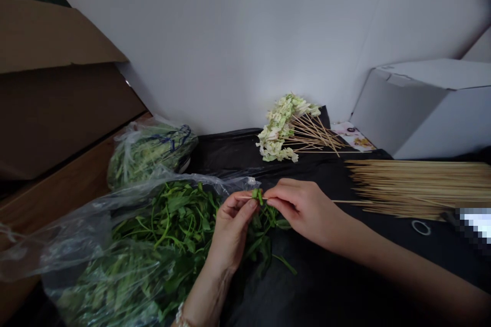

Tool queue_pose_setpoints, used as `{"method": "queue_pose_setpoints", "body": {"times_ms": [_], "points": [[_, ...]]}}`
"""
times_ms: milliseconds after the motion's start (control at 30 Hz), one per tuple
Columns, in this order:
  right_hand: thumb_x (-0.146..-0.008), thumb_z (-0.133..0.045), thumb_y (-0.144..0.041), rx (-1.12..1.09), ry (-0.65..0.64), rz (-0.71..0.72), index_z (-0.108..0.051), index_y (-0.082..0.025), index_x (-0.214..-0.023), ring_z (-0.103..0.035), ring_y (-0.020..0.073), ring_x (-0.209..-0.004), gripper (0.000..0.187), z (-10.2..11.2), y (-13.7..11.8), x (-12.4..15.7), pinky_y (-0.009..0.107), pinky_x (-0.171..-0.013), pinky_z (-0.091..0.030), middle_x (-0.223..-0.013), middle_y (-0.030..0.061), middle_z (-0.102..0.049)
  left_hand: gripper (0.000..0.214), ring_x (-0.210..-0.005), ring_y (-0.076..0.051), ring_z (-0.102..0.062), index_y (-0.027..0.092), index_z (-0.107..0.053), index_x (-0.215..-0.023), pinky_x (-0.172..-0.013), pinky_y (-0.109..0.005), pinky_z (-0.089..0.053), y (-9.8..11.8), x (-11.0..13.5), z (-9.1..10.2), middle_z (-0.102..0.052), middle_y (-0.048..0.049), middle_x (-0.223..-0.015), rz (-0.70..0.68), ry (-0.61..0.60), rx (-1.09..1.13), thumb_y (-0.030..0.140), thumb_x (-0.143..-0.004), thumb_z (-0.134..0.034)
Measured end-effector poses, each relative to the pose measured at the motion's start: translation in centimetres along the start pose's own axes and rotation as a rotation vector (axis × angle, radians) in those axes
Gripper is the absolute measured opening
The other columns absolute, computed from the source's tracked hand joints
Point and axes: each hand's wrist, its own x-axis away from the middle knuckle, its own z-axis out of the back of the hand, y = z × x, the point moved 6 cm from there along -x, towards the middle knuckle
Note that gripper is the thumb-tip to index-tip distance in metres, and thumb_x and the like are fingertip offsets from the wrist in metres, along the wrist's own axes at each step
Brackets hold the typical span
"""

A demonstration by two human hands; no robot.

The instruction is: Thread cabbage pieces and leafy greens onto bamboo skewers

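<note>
My left hand [231, 225] pinches a small folded bunch of green leaves [257, 195] between thumb and fingers. My right hand [303, 207] is closed on a thin bamboo skewer [345, 201] whose tip passes through those greens. Both hands meet above a black plastic sheet [326, 276]. More loose green stems [264, 235] hang and lie just under the hands. An open clear plastic bag of leafy greens [153, 235] sits to the left of my left hand.
A pile of finished skewers with pale green vegetable pieces [284, 125] lies at the back. A bundle of bare bamboo skewers [422, 186] lies right. A second bag of greens [149, 150], a white box [429, 107] and brown cardboard [49, 87] surround the work area.
</note>
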Motion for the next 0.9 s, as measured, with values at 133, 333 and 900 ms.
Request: {"method": "queue_pose_setpoints", "body": {"times_ms": [133, 333, 900], "points": [[-0.092, -0.057, -0.014, 0.019, 0.053, 0.014, -0.071, -0.018, -0.091, -0.06, 0.0131, -0.073, 0.015, 1.1, 0.0, -0.2, 0.025, -0.068, -0.044, -0.081, 0.0017, -0.066, 0.021, -0.078, -0.013, -0.067, 0.021, -0.07, -0.092, -0.077, -0.024, -0.052, 0.4, -0.1, 0.1, -0.074, -0.0007, -0.083, -0.055, -0.017, -0.106, 0.028, -0.075, -0.08], [-0.09, -0.059, -0.012, 0.121, 0.364, 0.041, -0.07, -0.017, -0.093, -0.065, 0.0126, -0.079, 0.012, 5.3, 0.2, -0.3, 0.024, -0.073, -0.047, -0.087, 0.002, -0.071, 0.007, -0.074, -0.015, -0.062, 0.019, -0.064, -0.086, -0.071, -0.027, -0.049, 0.6, 0.4, -0.6, -0.067, -0.0012, -0.08, -0.26, -0.051, -0.745, 0.022, -0.082, -0.069], [-0.091, -0.058, -0.018, 0.152, 0.421, 0.004, -0.07, -0.023, -0.094, -0.068, 0.0167, -0.082, 0.014, 6.9, 1.0, -0.4, 0.03, -0.075, -0.051, -0.09, 0.001, -0.074, 0.006, -0.109, -0.024, -0.06, 0.021, -0.062, -0.087, -0.096, -0.039, -0.043, 1.6, 1.7, -1.7, -0.066, -0.0084, -0.119, -0.519, -0.071, -0.937, 0.02, -0.09, -0.057]]}}
